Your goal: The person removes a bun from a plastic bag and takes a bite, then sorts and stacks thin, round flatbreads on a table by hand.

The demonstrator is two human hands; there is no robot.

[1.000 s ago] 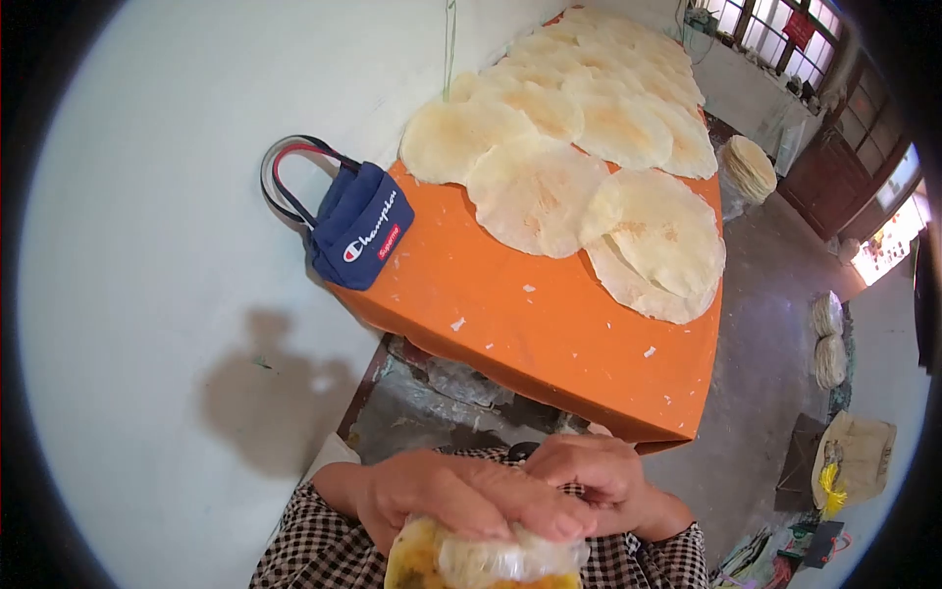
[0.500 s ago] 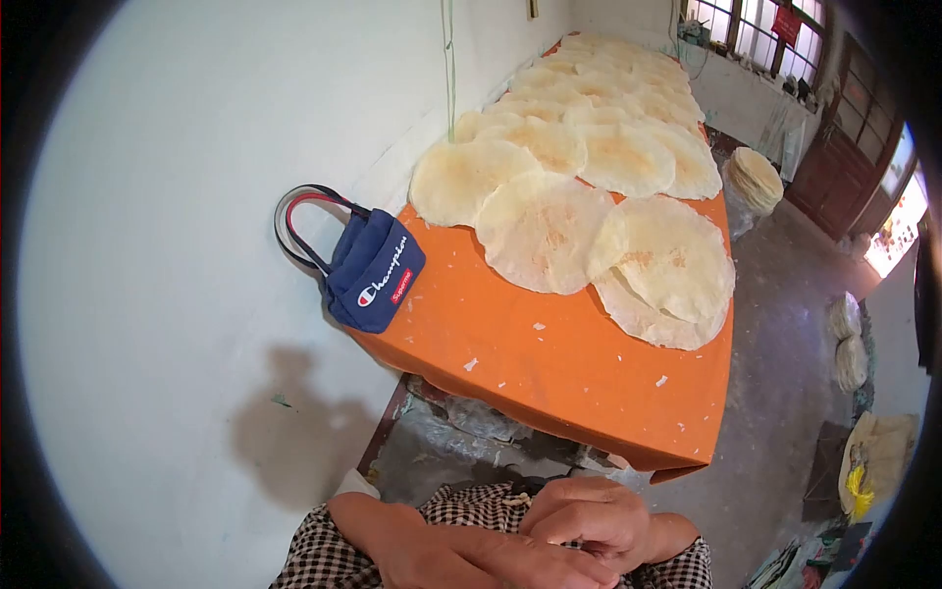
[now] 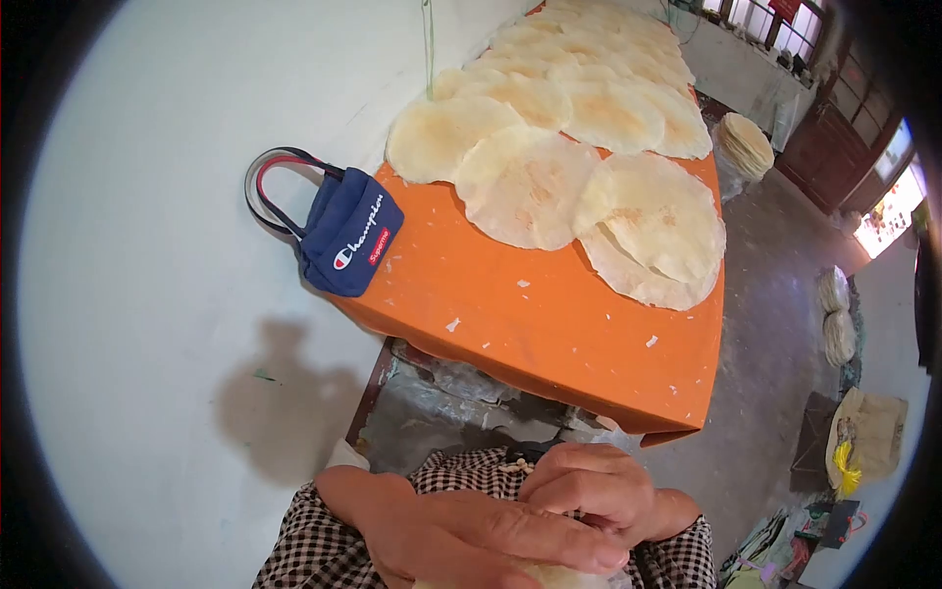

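Observation:
My left hand (image 3: 461, 530) reaches across my front from the left, its fingers stretched out to the right. Beneath those fingers, at the bottom edge, shows part of a pale, thin thing (image 3: 564, 575) like the sheets on the table; most of it is hidden. Curled fingers close my right hand (image 3: 589, 491), right by the left fingertips; I cannot tell what is in it. Beyond both hands, thin round pale flatbreads (image 3: 530, 187) lie overlapping on the orange table cover (image 3: 549, 344).
A navy handbag (image 3: 348, 236) stands at the table's left corner, by the white wall (image 3: 177, 226). To the right, on the floor (image 3: 756, 294), is a stack of round sheets (image 3: 744, 147). Farther along are white bundles (image 3: 837, 334) and a tan bag (image 3: 873, 432).
The view has tilted down, so table and handbag sit higher in it. Both hands stay together; a pale edge now shows under my left hand.

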